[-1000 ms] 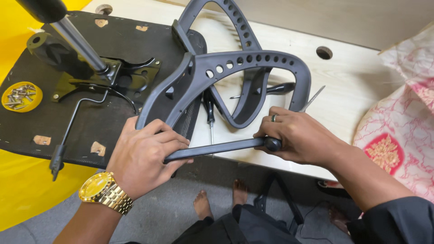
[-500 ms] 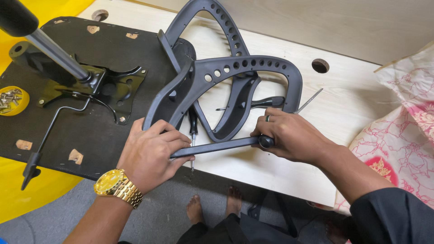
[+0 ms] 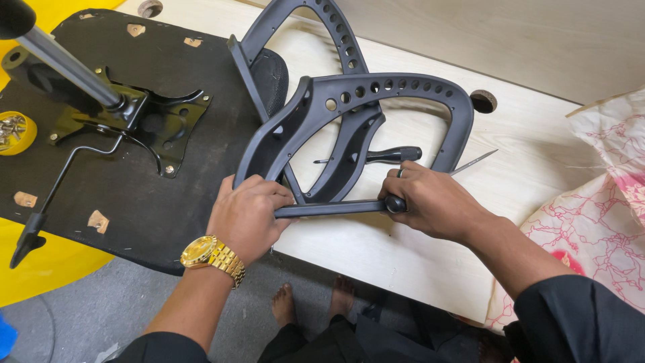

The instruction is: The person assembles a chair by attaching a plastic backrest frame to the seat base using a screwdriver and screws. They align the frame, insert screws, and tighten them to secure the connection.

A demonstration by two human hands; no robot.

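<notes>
While armrest frame lies on table, both hands grip its bar: left, right.

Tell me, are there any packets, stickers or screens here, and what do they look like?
No screens or signs show.
Yellow round container: far left edge, beside the black chair seat base, holding small silvery screws.
Tan paper-like patches: stuck here and there on the seat base, small and torn-looking.
White bag with pink pattern: right side, past the right hand, crumpled.
</notes>
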